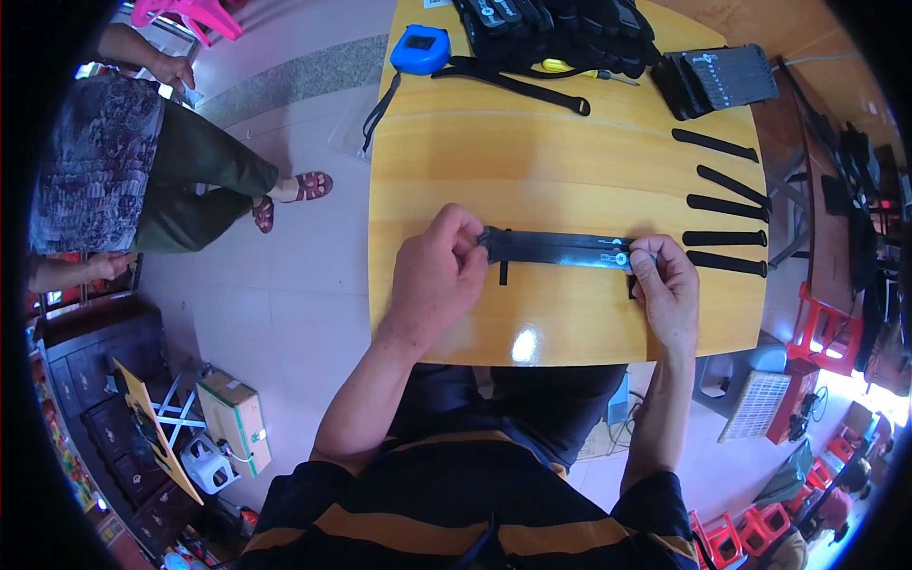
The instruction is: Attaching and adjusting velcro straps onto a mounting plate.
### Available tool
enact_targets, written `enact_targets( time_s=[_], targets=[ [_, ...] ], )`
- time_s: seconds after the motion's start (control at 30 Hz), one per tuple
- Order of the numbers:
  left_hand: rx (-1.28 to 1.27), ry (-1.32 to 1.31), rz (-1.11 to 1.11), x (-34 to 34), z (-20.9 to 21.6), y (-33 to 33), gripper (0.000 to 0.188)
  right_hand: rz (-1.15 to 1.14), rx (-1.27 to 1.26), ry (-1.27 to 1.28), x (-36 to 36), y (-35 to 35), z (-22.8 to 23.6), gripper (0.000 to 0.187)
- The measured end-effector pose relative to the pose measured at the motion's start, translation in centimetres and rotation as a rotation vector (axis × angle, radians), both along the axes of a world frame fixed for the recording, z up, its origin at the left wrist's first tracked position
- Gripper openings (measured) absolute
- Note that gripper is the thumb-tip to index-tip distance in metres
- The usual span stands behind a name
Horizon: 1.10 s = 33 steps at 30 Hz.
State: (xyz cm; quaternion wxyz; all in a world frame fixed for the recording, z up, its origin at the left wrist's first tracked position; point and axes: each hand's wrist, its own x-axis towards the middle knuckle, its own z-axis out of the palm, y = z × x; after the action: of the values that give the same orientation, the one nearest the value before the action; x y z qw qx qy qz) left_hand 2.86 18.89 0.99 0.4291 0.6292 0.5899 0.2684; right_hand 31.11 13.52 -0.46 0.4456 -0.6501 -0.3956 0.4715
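My left hand [440, 273] pinches one end of a long, flat black strip [556, 249] with a glossy face and small white print. The strip's other end is between the thumb and fingers of my right hand [668, 288]. It is stretched level between both hands, just above the wooden table [456, 332]. Short black tabs show below it near each end; I cannot tell what they belong to. To the right of my right hand, several black straps with looped ends, such as the lowest strap [727, 264], lie in a column.
A blue tape measure [420, 49] and a heap of black straps [560, 33] sit at the far edge, with a yellow-handled screwdriver [570, 68]. A stack of black printed packs [717, 80] stands far right. Another person [104, 161] stands to the left.
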Motion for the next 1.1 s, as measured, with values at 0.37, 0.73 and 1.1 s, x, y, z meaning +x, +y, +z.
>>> enact_targets(
  time_s=[0.37, 0.73, 1.1],
  targets=[
    [0.108, 0.032, 0.017, 0.2, -0.6, -0.2, 0.018, 0.014, 0.016, -0.014, 0.1, 0.0, -0.2, 0.007],
    [0.159, 0.079, 0.014, 0.4, -1.1, -0.1, 0.009, 0.011, 0.001, -0.024, 0.2, 0.2, -0.5, 0.008],
    [0.253, 0.165, -0.009, 0.7, -1.1, 0.0, 0.009, -0.017, 0.029, -0.044, -0.2, 0.3, -0.2, 0.004]
  ],
)
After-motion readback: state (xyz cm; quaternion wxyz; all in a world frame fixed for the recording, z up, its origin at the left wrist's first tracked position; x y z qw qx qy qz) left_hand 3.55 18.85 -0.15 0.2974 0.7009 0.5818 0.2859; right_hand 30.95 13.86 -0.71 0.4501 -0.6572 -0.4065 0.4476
